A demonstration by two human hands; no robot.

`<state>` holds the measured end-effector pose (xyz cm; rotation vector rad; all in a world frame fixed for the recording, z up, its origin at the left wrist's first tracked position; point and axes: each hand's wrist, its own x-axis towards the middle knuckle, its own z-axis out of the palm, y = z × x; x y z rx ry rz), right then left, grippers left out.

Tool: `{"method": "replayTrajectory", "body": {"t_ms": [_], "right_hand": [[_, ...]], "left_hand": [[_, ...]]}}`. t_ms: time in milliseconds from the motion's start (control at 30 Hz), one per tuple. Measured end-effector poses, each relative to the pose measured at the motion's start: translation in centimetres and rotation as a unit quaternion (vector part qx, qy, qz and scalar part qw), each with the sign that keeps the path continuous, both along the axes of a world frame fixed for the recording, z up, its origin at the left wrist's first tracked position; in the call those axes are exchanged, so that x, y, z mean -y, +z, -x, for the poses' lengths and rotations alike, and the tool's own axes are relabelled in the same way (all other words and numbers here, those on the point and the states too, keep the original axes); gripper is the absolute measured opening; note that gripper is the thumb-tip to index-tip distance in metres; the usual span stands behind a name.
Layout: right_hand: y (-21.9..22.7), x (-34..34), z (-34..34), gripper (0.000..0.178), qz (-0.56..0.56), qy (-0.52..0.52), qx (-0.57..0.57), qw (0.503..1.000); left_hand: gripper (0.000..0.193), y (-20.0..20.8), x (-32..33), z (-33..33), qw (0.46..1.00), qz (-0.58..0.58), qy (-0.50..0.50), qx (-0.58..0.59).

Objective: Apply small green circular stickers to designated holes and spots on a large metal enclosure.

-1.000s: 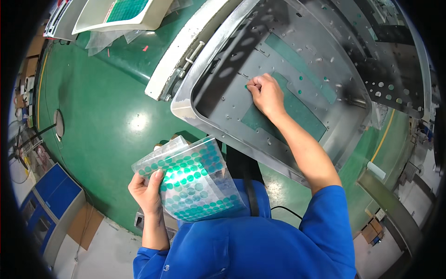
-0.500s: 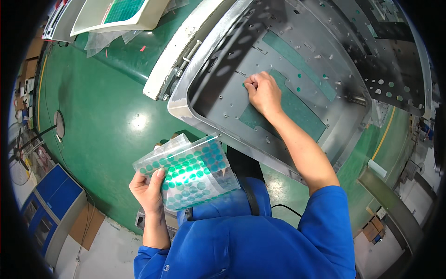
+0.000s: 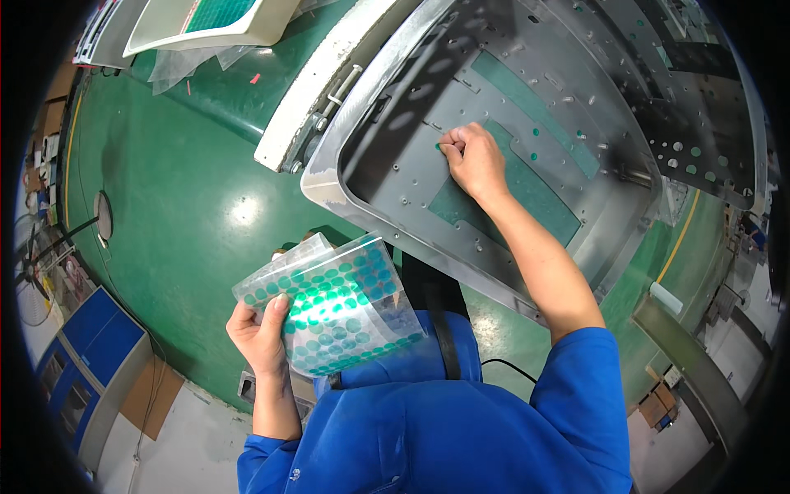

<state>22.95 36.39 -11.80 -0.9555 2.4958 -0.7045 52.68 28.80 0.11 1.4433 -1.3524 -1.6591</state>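
At my far left stands a blue cabinet [image 3: 103, 333], and further up a cream tub [image 3: 267, 25] holds a green sheet. My left hand [image 3: 259, 329] is closed on the clear sheets [image 3: 350, 317] of green dots, thumb flat on top, fingers mostly hidden beneath; the sheets hang in front of my lap, just short of the metal casing [image 3: 317, 181]. They look light, thin and floppy, with a slick shine, and the free side sags a little, so I'd keep to the bare margin or corner and avoid creasing the rows. Inside the casing, my right hand [image 3: 477, 160] is drawn into a pinch, thumb against forefinger, with a small green dot [image 3: 439, 146] showing at the tips. I can't tell whether it touches the metal. It should be nearly weightless, bendy and perhaps tacky on one face, best taken by its very edge. Right of that hand lie a large green patch [image 3: 531, 193] and a narrower green strip [image 3: 527, 103] on the casing floor.
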Motion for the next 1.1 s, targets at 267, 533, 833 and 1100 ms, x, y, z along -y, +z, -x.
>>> {"method": "replayTrajectory", "body": {"t_ms": [267, 533, 833, 1100], "right_hand": [[0.0, 0.1, -0.1, 0.003, -0.007, -0.002, -0.004, 1.000], [0.0, -0.2, -0.1, 0.004, 0.021, 0.001, -0.010, 1.000], [0.3, -0.2, 0.0, 0.011, 0.024, 0.005, 0.042, 0.999], [0.7, 1.0, 1.9, 0.027, -0.085, -0.038, 0.123, 0.988]], "left_hand": [[0.014, -0.2, 0.1, 0.3, 1.000, 0.005, -0.012, -0.007], [0.015, -0.4, 0.1, 0.1, 1.000, 0.002, -0.010, -0.019], [0.013, -0.1, 0.1, 0.6, 1.000, 0.017, -0.006, -0.002], [0.012, 0.7, 0.3, 0.6, 0.999, 0.037, -0.017, -0.007]]}}
